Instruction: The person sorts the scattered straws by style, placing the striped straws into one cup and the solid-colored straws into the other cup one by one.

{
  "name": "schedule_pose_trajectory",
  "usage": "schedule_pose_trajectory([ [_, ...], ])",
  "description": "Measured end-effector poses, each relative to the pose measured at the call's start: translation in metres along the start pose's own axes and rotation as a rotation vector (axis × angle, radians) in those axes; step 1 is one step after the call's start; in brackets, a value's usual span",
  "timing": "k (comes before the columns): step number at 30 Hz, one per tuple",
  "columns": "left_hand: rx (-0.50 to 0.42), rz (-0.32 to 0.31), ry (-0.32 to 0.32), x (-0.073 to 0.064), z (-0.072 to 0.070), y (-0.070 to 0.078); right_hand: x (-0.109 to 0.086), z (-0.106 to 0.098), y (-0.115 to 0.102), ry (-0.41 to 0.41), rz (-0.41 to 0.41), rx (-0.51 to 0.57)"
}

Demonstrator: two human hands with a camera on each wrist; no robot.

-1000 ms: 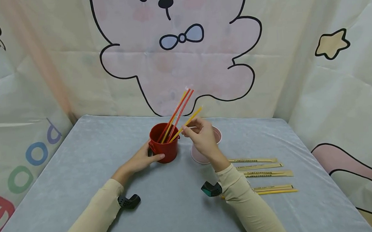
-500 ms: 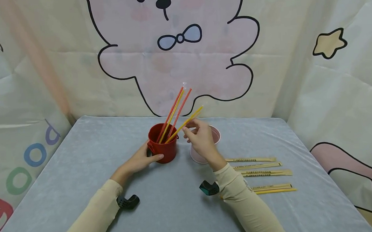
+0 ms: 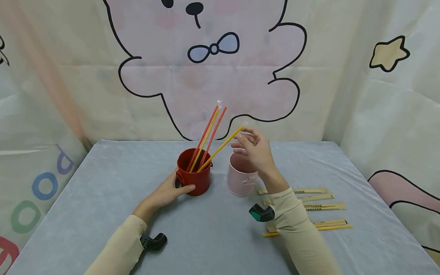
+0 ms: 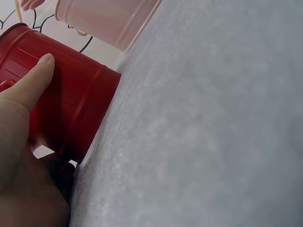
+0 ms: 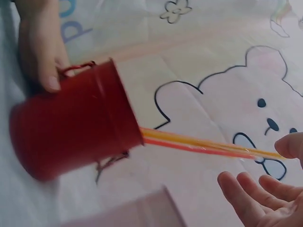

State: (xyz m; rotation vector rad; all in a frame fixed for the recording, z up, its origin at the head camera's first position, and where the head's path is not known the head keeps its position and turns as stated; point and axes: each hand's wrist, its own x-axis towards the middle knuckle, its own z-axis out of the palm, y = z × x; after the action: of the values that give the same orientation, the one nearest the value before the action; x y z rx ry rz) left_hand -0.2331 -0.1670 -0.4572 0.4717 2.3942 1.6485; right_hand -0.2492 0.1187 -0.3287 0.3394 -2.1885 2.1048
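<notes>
My left hand (image 3: 165, 194) grips a small red metal bucket (image 3: 200, 183) by its left side, the thumb laid along the front wall. In the left wrist view the bucket (image 4: 78, 90) stands on the cloth. Two orange-red straws (image 3: 219, 123) and one yellow straw (image 3: 207, 137) rise steeply out of it. Another yellow straw (image 3: 222, 147) leans out far to the right over the rim. At that straw's upper end is my right hand (image 3: 258, 154), fingers spread apart. The right wrist view shows its thumb (image 5: 291, 144) close to the straws' ends; whether it touches one I cannot tell.
A pale pink bucket (image 3: 241, 180) stands right of the red one, partly behind my right hand. Several paper-wrapped straws (image 3: 324, 206) and a bare yellow straw (image 3: 334, 227) lie on the blue-grey cloth (image 3: 206, 238) at right. A printed curtain (image 3: 91, 98) surrounds the table.
My right hand has moved right and a little up, its fingers spreading away from the yellow straw, which leans lower. More of the pink bucket shows. The left hand keeps its hold.
</notes>
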Motion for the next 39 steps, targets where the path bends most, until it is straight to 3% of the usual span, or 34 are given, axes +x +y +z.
schedule_pose_trajectory([
  [3, -0.001, -0.013, -0.001, 0.000, 0.003, -0.001, -0.002, -0.013, -0.004, -0.008, 0.011, -0.021],
  [9, -0.008, -0.003, 0.008, 0.001, 0.003, -0.002, -0.007, -0.040, -0.008, -0.072, -0.053, -0.087],
  [16, 0.007, -0.012, 0.005, 0.001, 0.002, -0.001, -0.024, -0.070, -0.006, -0.218, -0.107, -0.162],
  [25, 0.005, 0.002, 0.005, 0.003, 0.003, -0.001, -0.053, -0.111, 0.008, -0.400, -0.170, -0.334],
  [31, -0.024, 0.064, -0.009, 0.004, 0.002, -0.004, -0.077, -0.136, 0.021, -0.486, -0.148, -0.377],
  [39, -0.017, 0.047, -0.001, 0.003, 0.002, -0.003, -0.113, -0.155, 0.039, -0.571, -0.025, -0.430],
])
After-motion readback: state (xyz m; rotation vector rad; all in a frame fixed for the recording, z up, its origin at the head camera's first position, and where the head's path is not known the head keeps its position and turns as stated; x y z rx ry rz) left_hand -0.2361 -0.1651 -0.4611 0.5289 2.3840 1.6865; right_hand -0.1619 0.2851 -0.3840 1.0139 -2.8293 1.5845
